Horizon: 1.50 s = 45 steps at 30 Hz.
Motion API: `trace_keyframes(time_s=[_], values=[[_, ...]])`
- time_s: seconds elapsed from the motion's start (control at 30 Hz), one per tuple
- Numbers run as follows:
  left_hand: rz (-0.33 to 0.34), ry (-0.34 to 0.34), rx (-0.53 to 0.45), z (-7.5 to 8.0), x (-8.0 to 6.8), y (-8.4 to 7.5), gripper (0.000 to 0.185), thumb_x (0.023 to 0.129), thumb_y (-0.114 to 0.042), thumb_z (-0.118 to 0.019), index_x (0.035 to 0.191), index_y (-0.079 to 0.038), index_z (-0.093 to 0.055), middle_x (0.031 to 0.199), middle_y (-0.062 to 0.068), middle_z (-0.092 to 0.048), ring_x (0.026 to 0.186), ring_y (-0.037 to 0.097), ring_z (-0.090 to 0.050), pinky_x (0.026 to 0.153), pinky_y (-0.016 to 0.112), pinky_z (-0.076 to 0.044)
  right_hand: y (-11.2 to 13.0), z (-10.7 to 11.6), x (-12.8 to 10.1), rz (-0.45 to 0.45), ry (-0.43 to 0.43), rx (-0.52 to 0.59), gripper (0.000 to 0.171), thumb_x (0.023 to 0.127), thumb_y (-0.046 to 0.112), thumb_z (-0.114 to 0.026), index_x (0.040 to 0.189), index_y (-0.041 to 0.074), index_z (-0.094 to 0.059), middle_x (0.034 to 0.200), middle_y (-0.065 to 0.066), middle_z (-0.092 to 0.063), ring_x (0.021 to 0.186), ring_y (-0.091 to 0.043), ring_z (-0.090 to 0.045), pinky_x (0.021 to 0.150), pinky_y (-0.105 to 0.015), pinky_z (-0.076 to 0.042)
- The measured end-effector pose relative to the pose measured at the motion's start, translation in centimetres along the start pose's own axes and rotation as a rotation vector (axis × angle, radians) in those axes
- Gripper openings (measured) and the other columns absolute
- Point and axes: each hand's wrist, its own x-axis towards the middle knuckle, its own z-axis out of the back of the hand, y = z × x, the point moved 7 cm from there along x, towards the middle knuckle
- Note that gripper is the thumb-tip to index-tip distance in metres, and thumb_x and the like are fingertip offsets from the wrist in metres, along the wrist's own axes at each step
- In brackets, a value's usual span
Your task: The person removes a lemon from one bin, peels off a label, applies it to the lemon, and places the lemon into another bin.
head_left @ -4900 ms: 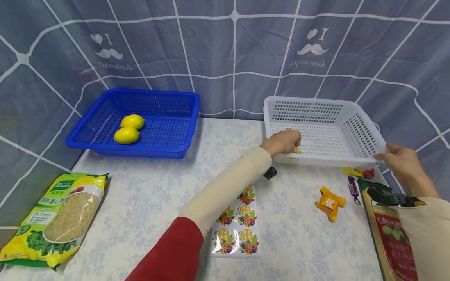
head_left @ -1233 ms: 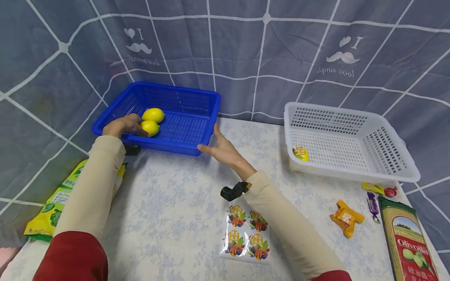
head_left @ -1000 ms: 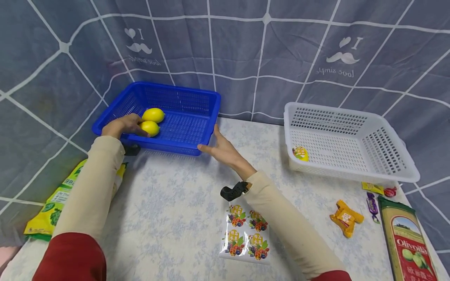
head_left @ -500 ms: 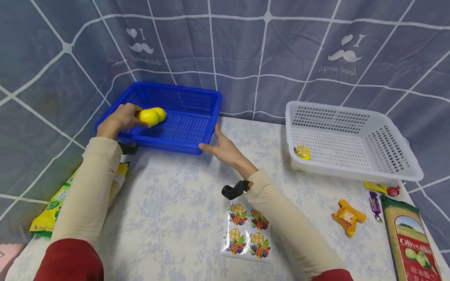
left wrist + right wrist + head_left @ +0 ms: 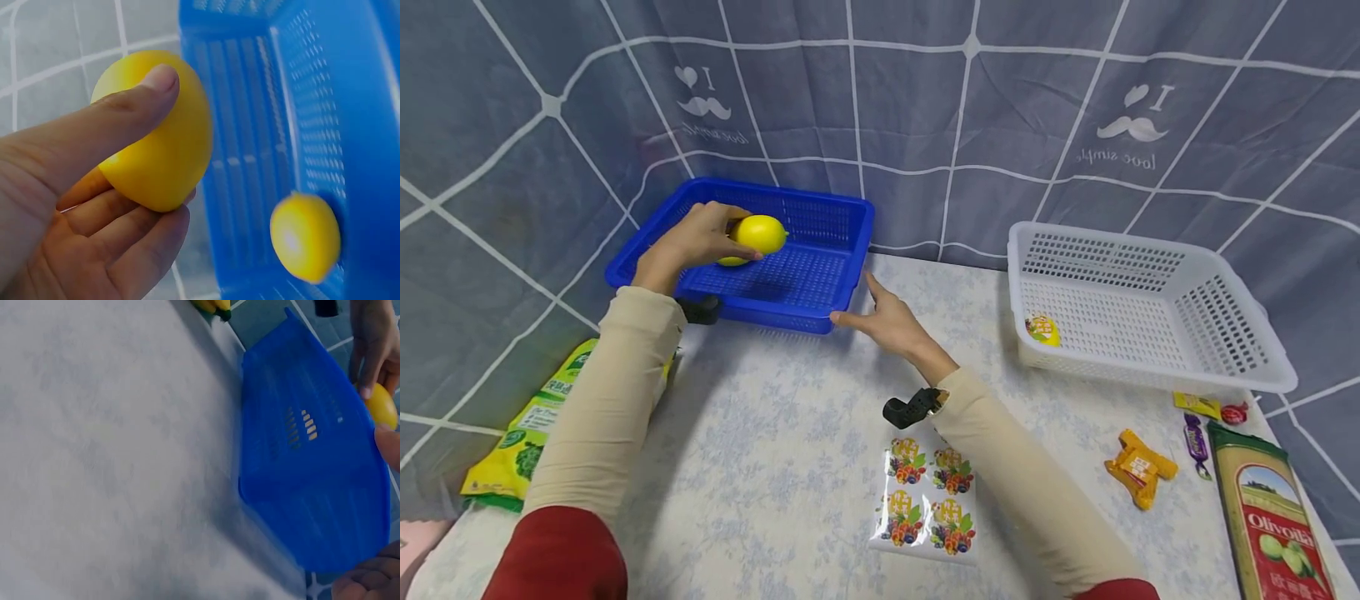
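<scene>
Lemon (image 5: pixel 759 234) was in my left hand (image 5: pixel 694 242), thumb across its top and fingers curled under, held in the air over the blue basket (image 5: pixel 820 287), clear of the basket floor. In the left wrist view the thumb (image 5: pixel 119 115) pressed flat on the skin. A second lemon (image 5: pixel 305 236) lay on the basket floor, mostly hidden behind the held one in the head view.

My right hand (image 5: pixel 883 321) was at the basket's near right corner, fingers straight and spread, thumb touching the rim, index finger pointing up along the side wall. It gripped nothing. A black wrist mount (image 5: pixel 913 408) sat on that forearm.

The basket stood at the back left of the table (image 5: pixel 775 433), against the grey checked cloth (image 5: pixel 925 108).

White basket (image 5: pixel 1225 367) stood at back right, well apart from the blue one, with one stickered lemon (image 5: pixel 1042 329) in its near left corner.

A sticker sheet (image 5: pixel 925 500) lay near my right forearm. A green and yellow bag (image 5: pixel 520 450) lay at the left edge, partly under my left sleeve. At the far right were an orange candy (image 5: pixel 1141 475), a purple candy (image 5: pixel 1197 433), a yellow and red one (image 5: pixel 1210 408), and an olive tin (image 5: pixel 1270 525).
</scene>
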Motion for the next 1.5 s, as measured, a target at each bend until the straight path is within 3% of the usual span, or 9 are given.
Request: trace_keyframes(time_s=[0.27, 0.5, 0.73, 0.97, 1.07, 1.23, 1.5], values=[[-0.098, 0.005, -0.005, -1.4, 0.8, -4.6, 0.059, 0.086, -0.021, -0.078, 0.134, 0.006, -0.055, 0.125, 0.025, -0.061, 0.103, 0.034, -0.054, 0.094, 0.049, -0.043, -1.4, 2.8, -0.6, 0.025, -0.041, 0.031, 0.098, 0.085, 0.045, -0.075, 0.159, 0.022, -0.015, 0.163, 0.003, -0.016, 0.144, -0.032, -0.028, 0.113, -0.043, -0.032], [-0.174, 0.027, -0.027, -3.4, 1.3, -8.0, 0.061, 0.083, -0.020, -0.081, 0.134, 0.003, -0.056, 0.126, 0.021, -0.062, 0.106, 0.032, -0.054, 0.099, 0.046, -0.041, -2.5, 4.6, -1.5, 0.081, -0.059, 0.055, 0.093, 0.087, 0.038, -0.075, 0.158, 0.020, -0.018, 0.163, -0.001, -0.018, 0.145, -0.025, -0.029, 0.114, -0.033, -0.030], [-0.212, 0.104, -0.095, -6.0, 1.8, -11.4, 0.063, 0.082, -0.019, -0.082, 0.136, 0.000, -0.056, 0.128, 0.016, -0.063, 0.107, 0.028, -0.058, 0.098, 0.042, -0.046, -2.8, 6.2, -2.0, 0.157, -0.104, 0.091, 0.083, 0.088, 0.028, -0.076, 0.156, 0.015, -0.028, 0.160, -0.002, -0.028, 0.144, -0.018, -0.030, 0.113, -0.030, -0.031], [-0.301, 0.185, -0.061, -9.3, 2.8, -14.8, 0.058, 0.082, -0.018, -0.082, 0.133, -0.002, -0.060, 0.123, 0.012, -0.066, 0.103, 0.025, -0.057, 0.100, 0.040, -0.040, -2.7, 7.2, -2.6, 0.250, -0.113, 0.182, 0.079, 0.089, 0.022, -0.076, 0.153, 0.011, -0.032, 0.158, -0.001, -0.032, 0.142, -0.014, -0.034, 0.112, -0.028, -0.033], [-0.319, 0.226, -0.052, -10.8, 3.0, -15.8, 0.055, 0.083, -0.016, -0.081, 0.132, -0.001, -0.060, 0.123, 0.012, -0.065, 0.102, 0.025, -0.057, 0.098, 0.037, -0.042, -2.3, 7.6, -3.4, 0.273, -0.113, 0.231, 0.075, 0.088, 0.013, -0.075, 0.152, 0.008, -0.035, 0.156, -0.006, -0.035, 0.141, -0.018, -0.036, 0.111, -0.031, -0.035], [-0.349, 0.257, -0.071, -12.9, 3.3, -16.8, 0.048, 0.084, -0.013, -0.080, 0.127, 0.000, -0.062, 0.120, 0.012, -0.066, 0.100, 0.024, -0.059, 0.093, 0.034, -0.049, -3.6, 8.2, -3.8, 0.313, -0.141, 0.218, 0.066, 0.086, 0.005, -0.075, 0.146, 0.005, -0.046, 0.149, -0.010, -0.045, 0.136, -0.022, -0.044, 0.105, -0.031, -0.041], [-0.330, 0.286, -0.055, -15.9, 4.0, -17.3, 0.049, 0.085, -0.018, -0.080, 0.129, -0.004, -0.064, 0.120, 0.008, -0.067, 0.103, 0.025, -0.051, 0.095, 0.037, -0.040, -6.2, 8.7, -4.3, 0.251, -0.138, 0.153, 0.064, 0.087, 0.003, -0.074, 0.145, 0.003, -0.047, 0.147, -0.015, -0.047, 0.133, -0.027, -0.048, 0.103, -0.030, -0.044]])
